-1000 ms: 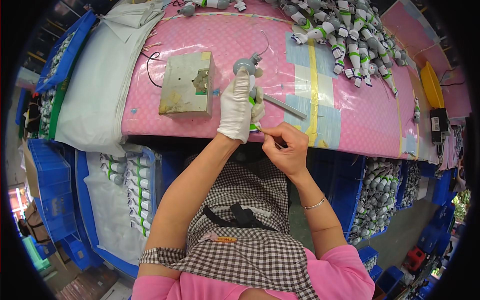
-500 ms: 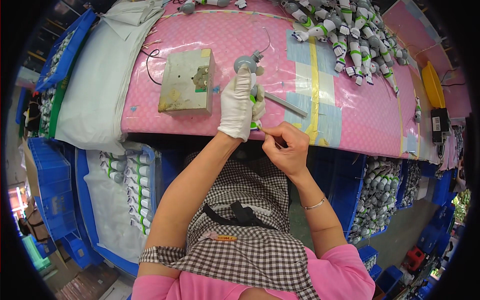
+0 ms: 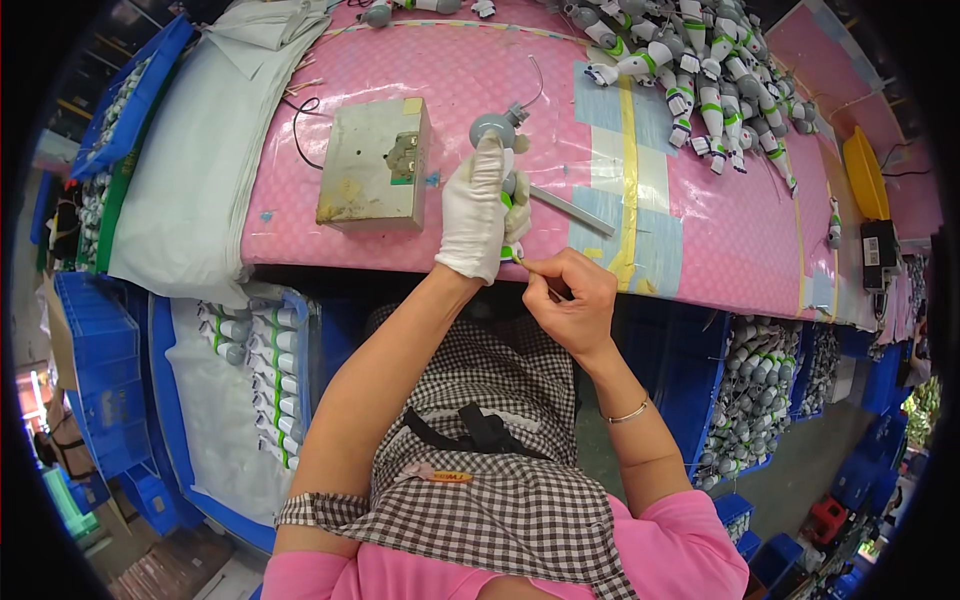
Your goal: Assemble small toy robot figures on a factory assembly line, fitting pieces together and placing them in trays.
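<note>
A person in a checked apron works at the near edge of a pink worktop point(image 3: 420, 60), holding a grey-and-white toy figure point(image 3: 503, 150) upright in the gloved left hand point(image 3: 480, 212). The glove wraps the figure's body, with the round grey head showing above the fingertips and a green-trimmed lower end poking out below, right at the worktop's edge. The bare right hand point(image 3: 570, 300) sits just beside it, thumb and forefinger pinched together against that lower end; what they nip is too small to make out. A thin metal rod point(image 3: 572, 210) lies just right of the glove, and a worn metal block point(image 3: 375, 165) rests to the left, near but apart. Bare pink surface lies between block and figure and beyond the yellow tape strip point(image 3: 628, 170). A heap of like figures point(image 3: 700, 70) crowds the far right corner. Blue bins point(image 3: 760, 390) of parts flank the person's knees.
</note>
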Motion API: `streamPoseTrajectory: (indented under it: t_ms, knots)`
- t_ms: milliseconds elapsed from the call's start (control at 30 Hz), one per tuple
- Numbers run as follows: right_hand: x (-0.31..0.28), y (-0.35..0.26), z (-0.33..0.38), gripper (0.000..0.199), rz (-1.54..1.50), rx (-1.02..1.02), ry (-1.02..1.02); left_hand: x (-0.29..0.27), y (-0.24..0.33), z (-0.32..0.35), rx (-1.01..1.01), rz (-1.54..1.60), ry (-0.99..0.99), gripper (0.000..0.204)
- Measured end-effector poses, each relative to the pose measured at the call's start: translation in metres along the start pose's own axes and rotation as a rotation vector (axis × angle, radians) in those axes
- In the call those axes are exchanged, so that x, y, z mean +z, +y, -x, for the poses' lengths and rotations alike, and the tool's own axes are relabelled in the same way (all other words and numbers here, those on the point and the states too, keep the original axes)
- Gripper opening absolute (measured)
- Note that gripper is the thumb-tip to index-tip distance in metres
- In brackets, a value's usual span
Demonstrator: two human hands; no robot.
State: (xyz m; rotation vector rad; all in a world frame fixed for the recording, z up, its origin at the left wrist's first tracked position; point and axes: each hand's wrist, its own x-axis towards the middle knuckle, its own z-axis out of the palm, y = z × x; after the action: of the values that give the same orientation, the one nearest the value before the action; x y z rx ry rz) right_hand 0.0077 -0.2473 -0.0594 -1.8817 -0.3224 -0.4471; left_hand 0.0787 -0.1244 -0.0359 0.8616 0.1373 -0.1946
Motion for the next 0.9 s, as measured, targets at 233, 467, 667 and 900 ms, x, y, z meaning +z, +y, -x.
streamPoseTrajectory:
  t_ms: [233,467,667,900]
  knots:
    - [0.0004,-0.0019,0.0015,0.012,0.032,-0.021,0.005,0.0003,0.0001,0.0004,-0.002,0.008,-0.011,0.05]
    - [0.0019,-0.0026,0.0017,0.011,0.044,-0.038,0.034,0.0008,0.0007,0.0005,-0.004,0.006,0.014,0.049]
    - [0.0006,-0.0039,0.0001,0.011,0.04,0.005,0.014,0.0023,0.0014,0.001,0.003,-0.016,0.01,0.049]
    - [-0.0002,-0.0037,0.0008,0.012,0.044,0.007,0.012,0.0018,-0.0001,0.0005,0.008,-0.014,0.009,0.049]
